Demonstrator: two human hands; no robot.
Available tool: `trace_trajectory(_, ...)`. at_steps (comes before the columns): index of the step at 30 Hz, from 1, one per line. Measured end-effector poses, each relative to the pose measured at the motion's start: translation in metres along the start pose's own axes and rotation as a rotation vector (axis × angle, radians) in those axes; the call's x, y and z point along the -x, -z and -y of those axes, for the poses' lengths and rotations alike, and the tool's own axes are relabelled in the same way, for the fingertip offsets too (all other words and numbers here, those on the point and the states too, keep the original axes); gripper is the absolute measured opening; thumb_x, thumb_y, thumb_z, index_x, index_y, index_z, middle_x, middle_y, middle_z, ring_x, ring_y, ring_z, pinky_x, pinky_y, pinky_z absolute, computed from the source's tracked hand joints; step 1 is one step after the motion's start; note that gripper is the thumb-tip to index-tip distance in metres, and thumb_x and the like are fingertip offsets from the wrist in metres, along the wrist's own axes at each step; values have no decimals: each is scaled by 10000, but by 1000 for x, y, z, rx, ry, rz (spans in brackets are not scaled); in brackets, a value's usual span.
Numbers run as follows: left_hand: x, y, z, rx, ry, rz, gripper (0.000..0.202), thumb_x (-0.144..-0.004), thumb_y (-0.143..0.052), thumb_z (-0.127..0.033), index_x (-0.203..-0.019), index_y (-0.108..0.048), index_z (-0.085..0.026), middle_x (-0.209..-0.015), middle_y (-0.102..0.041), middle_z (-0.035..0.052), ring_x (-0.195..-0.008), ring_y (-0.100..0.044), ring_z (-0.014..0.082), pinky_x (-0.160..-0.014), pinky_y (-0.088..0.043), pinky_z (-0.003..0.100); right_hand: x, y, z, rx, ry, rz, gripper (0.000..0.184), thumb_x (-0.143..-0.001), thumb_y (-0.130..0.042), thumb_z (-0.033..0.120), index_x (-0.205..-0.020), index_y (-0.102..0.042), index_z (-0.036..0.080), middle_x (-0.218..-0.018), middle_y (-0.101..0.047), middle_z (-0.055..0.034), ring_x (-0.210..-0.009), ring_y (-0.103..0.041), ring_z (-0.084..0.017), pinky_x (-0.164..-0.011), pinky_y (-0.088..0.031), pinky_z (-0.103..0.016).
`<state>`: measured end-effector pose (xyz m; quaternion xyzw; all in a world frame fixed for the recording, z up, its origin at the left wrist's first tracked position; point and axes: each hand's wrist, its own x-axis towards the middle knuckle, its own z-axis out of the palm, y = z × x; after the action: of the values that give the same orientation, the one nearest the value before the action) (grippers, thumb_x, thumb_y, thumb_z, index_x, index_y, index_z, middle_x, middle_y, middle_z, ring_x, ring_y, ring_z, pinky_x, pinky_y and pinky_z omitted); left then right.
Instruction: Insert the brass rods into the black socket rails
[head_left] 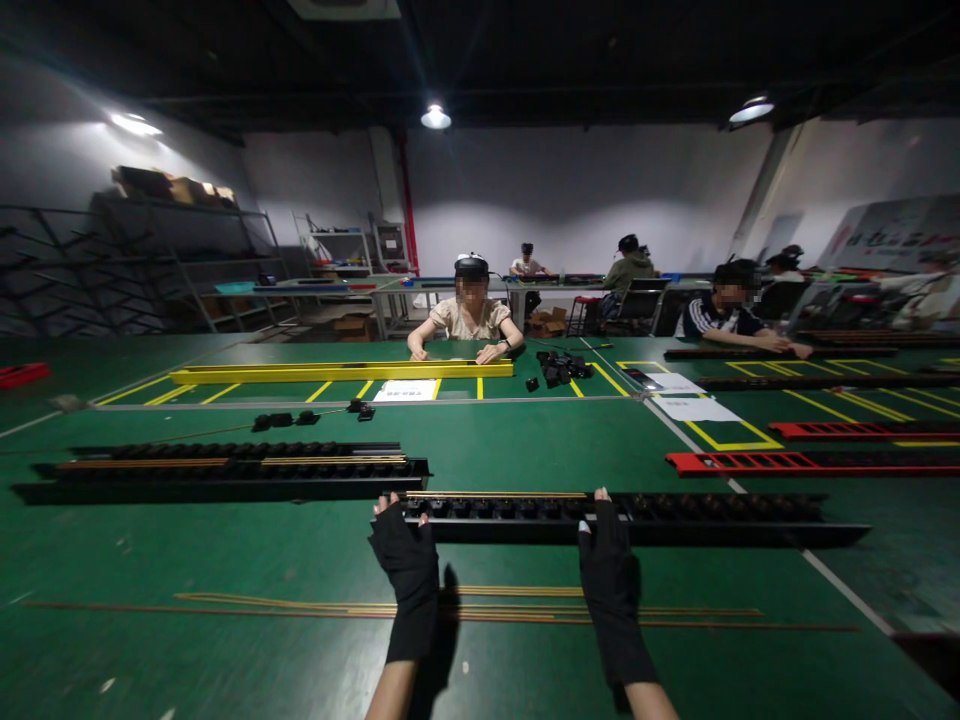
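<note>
A long black rail (pixel 510 532) lies across the table in front of me, with a row of black parts inside it. Thin brass-coloured rods (pixel 495 495) run along its far side between my hands. My left hand (pixel 406 545), in a black fingerless glove, grips the rail's left end, thumb on the near side and fingertips over the far side. Farther right, my right hand (pixel 611 575), gloved alike, grips the rail around its middle. The glove backs partly hide the fingers. Several loose thin rods (pixel 510 614) lie on the green table (pixel 262 660) nearer to me, partly behind my wrists.
Another black rail assembly (pixel 225 490) with rods lies to the left. Beyond are small black parts (pixel 285 420), a yellow rail (pixel 345 373) at a co-worker's hands (pixel 491 352), and a black pile (pixel 562 370). Red rails (pixel 750 463) and paper sheets (pixel 694 408) lie right.
</note>
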<state>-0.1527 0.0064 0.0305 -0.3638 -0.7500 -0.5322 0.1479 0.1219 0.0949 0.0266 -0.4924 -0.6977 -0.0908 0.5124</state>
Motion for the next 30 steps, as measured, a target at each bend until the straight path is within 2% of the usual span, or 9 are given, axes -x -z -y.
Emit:
trace_trajectory(2, 6, -10, -14, -1, -37, -13, 576, -924, -472, -346, -1454, -402, -132, -1520, -415, 229, -1490, -275, 358, -1191, -220, 622, 4, -7, 7, 6, 41, -9, 522, -1019, -316, 311, -1515, -383, 164, -1450, -539, -152, -1364, -485, -247, -1122, -412, -467)
trace_trajectory(5, 17, -32, -41, 10, -163, 47, 509, -960, -418, -315, -1447, -444, -168, -1512, -459, 180, -1498, -284, 303, -1204, -243, 573, 6, -24, 26, -20, 157, 41, 525, -1005, -315, 246, -1521, -377, 169, -1467, -530, -135, -1406, -443, -229, -1148, -379, -465)
trace_trajectory(8, 25, -56, -61, 2, -373, 178, 468, -976, -390, -263, -1431, -480, -203, -1476, -521, 138, -1453, -383, 253, -1195, -294, 524, 2, -48, 45, 25, 265, 114, 501, -998, -339, 233, -1484, -446, 179, -1456, -544, -125, -1411, -440, -239, -1169, -324, -481)
trace_trajectory(10, 26, -71, -66, -32, -447, 226, 469, -972, -393, -235, -1431, -486, -203, -1455, -546, 129, -1427, -425, 246, -1189, -310, 518, -1, -64, 54, 50, 311, 131, 470, -990, -346, 206, -1422, -532, 184, -1428, -572, -119, -1386, -471, -248, -1176, -291, -494)
trace_trajectory(14, 24, -91, -62, -75, -495, 203, 403, -949, -412, -177, -1297, -613, -202, -1316, -658, 114, -1269, -588, 232, -1152, -373, 493, -1, -90, 61, 32, 294, 162, 448, -964, -350, 130, -1297, -645, 185, -1337, -647, -107, -1286, -565, -239, -1162, -299, -475)
trace_trajectory(18, 29, -99, -55, -47, -554, 188, 328, -927, -453, -168, -1136, -697, -231, -1099, -751, 82, -1043, -691, 211, -1154, -371, 497, 7, -101, 59, -20, 270, 128, 386, -964, -407, 158, -1230, -682, 201, -1202, -722, -90, -1178, -636, -218, -1128, -352, -440)
trace_trajectory(24, 42, -109, -44, -28, -560, 44, 336, -910, -500, -208, -1205, -660, -222, -1128, -742, 103, -1074, -689, 246, -1070, -447, 513, 16, -114, 51, 13, 300, -11, 351, -943, -442, 157, -1166, -707, 212, -1152, -741, -73, -1160, -656, -236, -1120, -371, -453)
trace_trajectory(28, 50, -122, -34, -10, -524, 71, 343, -900, -520, -222, -1199, -675, -288, -1166, -730, 100, -1107, -683, 273, -999, -506, 516, 26, -137, 35, 64, 384, -77, 296, -924, -486, 238, -1069, -744, 239, -1074, -765, -58, -1045, -704, -247, -1065, -420, -431)
trace_trajectory(30, 51, -122, -31, -8, -515, 74, 373, -902, -520, -208, -1244, -653, -274, -1180, -725, 102, -1137, -672, 272, -1014, -495, 503, 30, -147, 26, 80, 386, -61, 316, -923, -462, 257, -1037, -757, 250, -1040, -772, -55, -1011, -714, -241, -1019, -457, -411)
